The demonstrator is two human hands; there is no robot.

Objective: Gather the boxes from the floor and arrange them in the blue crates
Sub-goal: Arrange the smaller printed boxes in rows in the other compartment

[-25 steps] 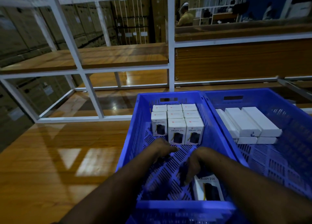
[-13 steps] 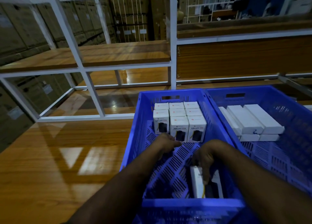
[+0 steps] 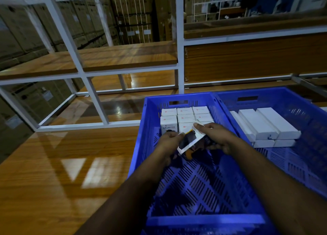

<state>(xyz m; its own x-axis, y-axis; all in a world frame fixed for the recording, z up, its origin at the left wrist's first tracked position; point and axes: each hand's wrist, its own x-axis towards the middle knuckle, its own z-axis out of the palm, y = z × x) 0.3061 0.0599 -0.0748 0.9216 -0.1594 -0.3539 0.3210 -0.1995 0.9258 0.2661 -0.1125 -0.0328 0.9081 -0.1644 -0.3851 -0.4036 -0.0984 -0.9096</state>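
Item: one small box (image 3: 192,141), tilted, held over the near blue crate (image 3: 203,220); our left hand (image 3: 169,142) pinches its left end, our right hand (image 3: 218,138) grips the right. Stock: upright boxes (image 3: 185,118) ranked at the far wall. Handling, as we judge: stand it upright, label forward, flush against the front rank.

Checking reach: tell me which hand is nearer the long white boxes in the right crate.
Right. The right hand sits just left of the long white boxes; the left hand is farther left, both holding one small box.
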